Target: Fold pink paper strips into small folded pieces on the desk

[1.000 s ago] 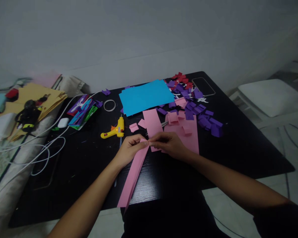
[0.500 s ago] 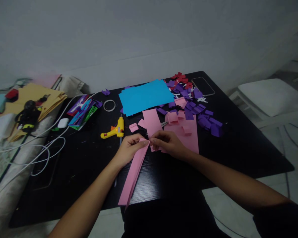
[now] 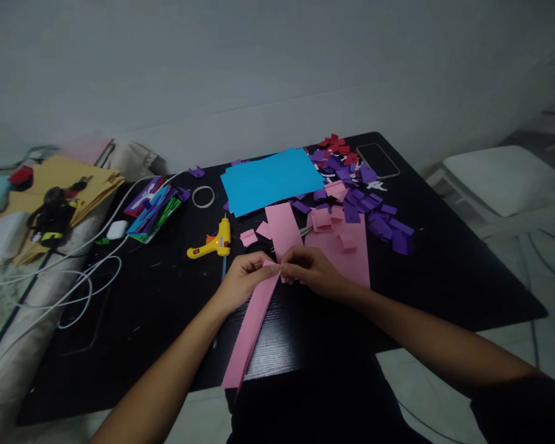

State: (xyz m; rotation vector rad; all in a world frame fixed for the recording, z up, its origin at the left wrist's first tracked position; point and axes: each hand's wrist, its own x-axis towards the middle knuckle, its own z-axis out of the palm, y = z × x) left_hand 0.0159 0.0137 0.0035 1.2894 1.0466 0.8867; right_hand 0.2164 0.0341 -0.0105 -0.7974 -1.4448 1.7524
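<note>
A long folded strip of pink paper (image 3: 252, 330) slants from my hands down past the table's front edge. My left hand (image 3: 247, 277) is closed on its upper end, thumb on top. At the same corner my right hand (image 3: 312, 270) pinches the strip's tip between thumb and fingers. Just behind the hands lies a flat pink paper piece (image 3: 284, 228). A larger pink sheet (image 3: 357, 262) sits under and beyond my right hand, with small folded pink pieces (image 3: 322, 220) on it. Scissors (image 3: 307, 231) show partly between the pink papers.
A yellow glue gun (image 3: 215, 242) lies left of my hands. Blue sheets (image 3: 272, 179) are at the back, beside scattered purple pieces (image 3: 382, 225) and red pieces (image 3: 337, 145). White cables (image 3: 90, 283) loop over the left side. A white chair (image 3: 494, 179) stands at right.
My hands have come slightly closer together at the strip's upper corner, the right fingers now meeting the left thumb. The strip's lower end has shifted slightly down.
</note>
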